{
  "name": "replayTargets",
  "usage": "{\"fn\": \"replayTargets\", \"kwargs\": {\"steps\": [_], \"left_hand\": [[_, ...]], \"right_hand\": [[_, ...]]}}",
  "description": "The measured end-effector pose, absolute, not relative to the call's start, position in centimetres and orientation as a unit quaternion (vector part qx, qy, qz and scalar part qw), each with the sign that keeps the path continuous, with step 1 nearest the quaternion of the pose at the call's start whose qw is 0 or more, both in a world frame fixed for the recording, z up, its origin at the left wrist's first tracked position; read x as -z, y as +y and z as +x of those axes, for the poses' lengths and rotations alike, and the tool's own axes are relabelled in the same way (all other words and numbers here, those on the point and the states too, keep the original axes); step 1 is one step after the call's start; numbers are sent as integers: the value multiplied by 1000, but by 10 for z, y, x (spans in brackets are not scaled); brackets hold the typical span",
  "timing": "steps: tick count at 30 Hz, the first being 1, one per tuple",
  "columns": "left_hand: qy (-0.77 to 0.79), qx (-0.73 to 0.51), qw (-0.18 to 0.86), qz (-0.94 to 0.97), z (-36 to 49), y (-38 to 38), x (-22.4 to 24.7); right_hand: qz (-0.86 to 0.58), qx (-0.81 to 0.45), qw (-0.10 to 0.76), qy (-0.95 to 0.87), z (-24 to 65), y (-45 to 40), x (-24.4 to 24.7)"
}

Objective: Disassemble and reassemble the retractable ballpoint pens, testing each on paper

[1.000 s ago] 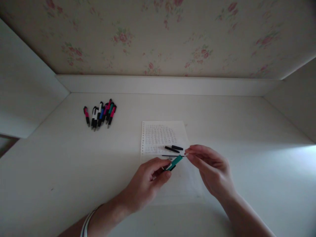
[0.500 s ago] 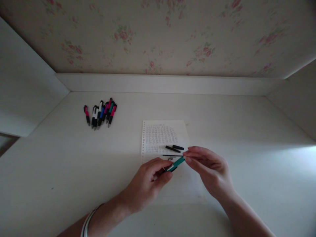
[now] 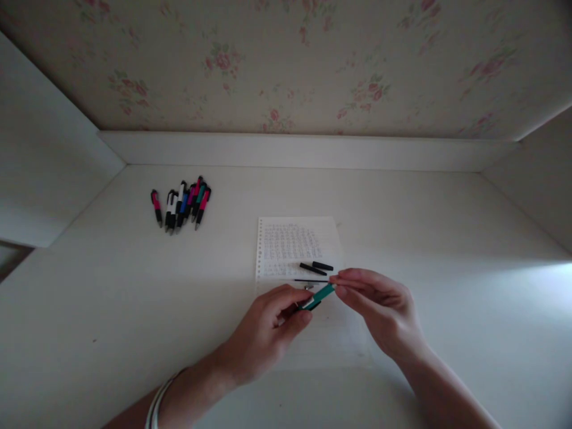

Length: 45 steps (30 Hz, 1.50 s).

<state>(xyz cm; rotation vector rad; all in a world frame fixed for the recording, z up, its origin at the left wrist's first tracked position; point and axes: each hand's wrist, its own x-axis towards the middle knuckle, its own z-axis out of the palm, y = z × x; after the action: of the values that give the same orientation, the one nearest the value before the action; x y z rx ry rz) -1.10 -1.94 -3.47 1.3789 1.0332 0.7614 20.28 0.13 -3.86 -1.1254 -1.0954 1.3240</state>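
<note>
My left hand [image 3: 263,333] is closed around the black clip end of a green pen barrel [image 3: 324,292], which slants up to the right over the sheet. At the barrel's other end, the thumb and fingertips of my right hand [image 3: 386,313] pinch together; anything small between them is hidden. Just beyond my hands, a thin dark ink refill [image 3: 309,280] lies on the lined paper [image 3: 292,241], its right end behind my right fingertips. A small metal pen tip [image 3: 308,288] rests near my left forefinger. Two black pen pieces [image 3: 313,269] lie side by side above the refill.
At the left back of the white desk [image 3: 134,286] lies a group of pens [image 3: 185,205] in pink, white, blue, purple and green with black grips. One pink pen [image 3: 156,208] lies slightly apart. A white ledge [image 3: 286,152] and flowered wall close off the back.
My right fingers have shifted very slightly at the barrel's end, the forefinger settling a little lower. The left hand and the pieces on the paper stay as they were.
</note>
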Motion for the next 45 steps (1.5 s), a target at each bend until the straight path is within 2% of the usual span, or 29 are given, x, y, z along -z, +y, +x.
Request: {"fn": "replayTargets", "kwargs": {"steps": [20,26,30,35,40,45], "left_hand": [[427,-339,613,571,-12,-20,36],[410,-363,642,537,-13,-21,37],[407,-371,655,518,-13,-19,36],[419,-385,677,468,-14,-19,37],[443,-376,685,440,-15,-21,39],[431,-370,680,463,-14,-20,38]], "right_hand": [[-435,-609,493,-444,205,3,36],[-477,-535,527,-457,207,8,34],[-567,-353,457,-587,208,7,31],[-510,-118,313,-792,211,4,38],[-513,-74,212,-828,211,5,46],[-554,-96,185,-806,210,6,51]]}}
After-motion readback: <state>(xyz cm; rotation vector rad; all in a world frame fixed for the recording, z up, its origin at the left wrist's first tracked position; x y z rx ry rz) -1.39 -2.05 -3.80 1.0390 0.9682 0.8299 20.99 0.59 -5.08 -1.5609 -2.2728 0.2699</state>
